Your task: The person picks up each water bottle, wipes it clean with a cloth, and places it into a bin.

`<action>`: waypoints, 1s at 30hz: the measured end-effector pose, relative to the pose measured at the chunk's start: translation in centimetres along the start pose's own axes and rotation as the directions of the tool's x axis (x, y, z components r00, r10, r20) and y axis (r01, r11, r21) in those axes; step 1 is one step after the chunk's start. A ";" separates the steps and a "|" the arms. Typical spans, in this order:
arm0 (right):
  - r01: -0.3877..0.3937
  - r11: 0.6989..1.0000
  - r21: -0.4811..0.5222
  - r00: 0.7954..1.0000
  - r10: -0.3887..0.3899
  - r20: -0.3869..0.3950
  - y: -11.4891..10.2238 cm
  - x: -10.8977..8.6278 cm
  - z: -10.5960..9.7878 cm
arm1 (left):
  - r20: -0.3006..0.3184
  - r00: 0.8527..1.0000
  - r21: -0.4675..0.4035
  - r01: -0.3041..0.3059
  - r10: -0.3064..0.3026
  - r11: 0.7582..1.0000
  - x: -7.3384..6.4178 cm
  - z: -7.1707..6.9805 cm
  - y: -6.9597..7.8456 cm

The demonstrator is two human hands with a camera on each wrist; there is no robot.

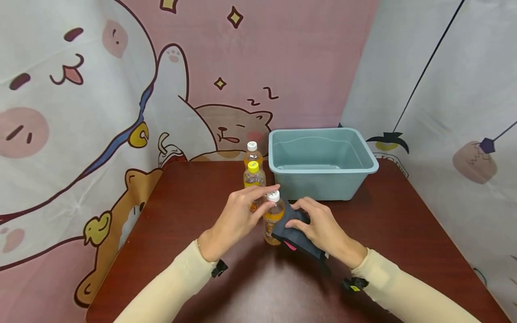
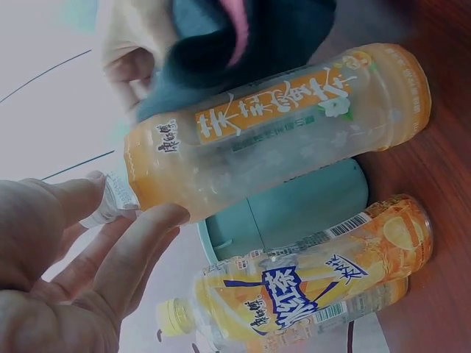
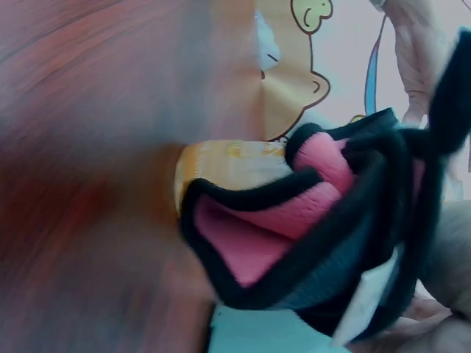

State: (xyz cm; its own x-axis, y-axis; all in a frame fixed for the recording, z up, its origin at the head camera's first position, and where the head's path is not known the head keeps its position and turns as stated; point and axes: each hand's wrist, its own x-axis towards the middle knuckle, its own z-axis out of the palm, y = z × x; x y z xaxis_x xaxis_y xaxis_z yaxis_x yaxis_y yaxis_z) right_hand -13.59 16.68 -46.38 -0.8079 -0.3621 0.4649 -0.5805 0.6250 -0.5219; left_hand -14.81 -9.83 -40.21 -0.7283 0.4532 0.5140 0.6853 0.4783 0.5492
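Note:
Thumb and fingers of my left hand (image 1: 232,213) pinch the white cap (image 1: 273,196) of a drink bottle with an orange label (image 2: 280,110). The bottle stands upright on the table. On its right side, my right hand (image 1: 325,224) grips a folded dark grey cloth (image 1: 300,235) with black edging and a pink inner side, held against the bottle. In the right wrist view the cloth (image 3: 324,213) hides much of the bottle, whose lower end (image 3: 228,165) shows behind it.
Behind the held bottle stand a yellow-capped tea bottle (image 1: 253,176) and a white-capped bottle (image 1: 252,154), one behind the other. A pale blue-green plastic bin (image 1: 319,186) sits at the back right of the dark red-brown table (image 1: 194,197). Cartoon-printed fabric (image 1: 299,58) hangs behind.

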 end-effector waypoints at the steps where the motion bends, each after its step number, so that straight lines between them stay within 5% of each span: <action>1: -0.018 1.000 0.003 0.999 0.018 0.032 0.2 -0.1 0.1 | 0.002 1.000 -0.002 0.000 0.000 1.000 0.0 0.0 0.0; 11: -0.009 0.999 -0.047 0.980 0.019 0.197 1.1 0.4 0.5 | 0.011 1.000 0.003 0.003 -0.003 1.000 0.2 0.0 0.1; 20: -0.025 0.987 -0.159 0.919 0.085 0.386 2.1 0.7 1.6 | 0.023 1.000 -0.013 0.005 -0.005 1.000 0.1 0.0 0.2; 24: -0.043 0.987 -0.158 0.913 0.103 0.394 2.0 0.8 1.6 | 0.026 1.000 -0.021 0.007 -0.007 1.000 0.1 0.0 0.2; 30: -0.062 0.990 -0.130 0.935 0.103 0.340 1.9 0.5 1.2 | 0.029 1.000 -0.016 0.014 -0.013 1.000 0.1 0.0 0.1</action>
State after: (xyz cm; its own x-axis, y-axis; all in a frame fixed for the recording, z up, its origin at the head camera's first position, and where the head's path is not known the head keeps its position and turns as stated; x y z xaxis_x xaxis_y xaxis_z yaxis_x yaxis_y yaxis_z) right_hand -15.21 16.85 -47.99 -0.8494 -0.5093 0.1380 -0.5115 0.7305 -0.4525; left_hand -14.78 -9.71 -40.13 -0.7368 0.4682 0.4878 0.6752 0.4723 0.5665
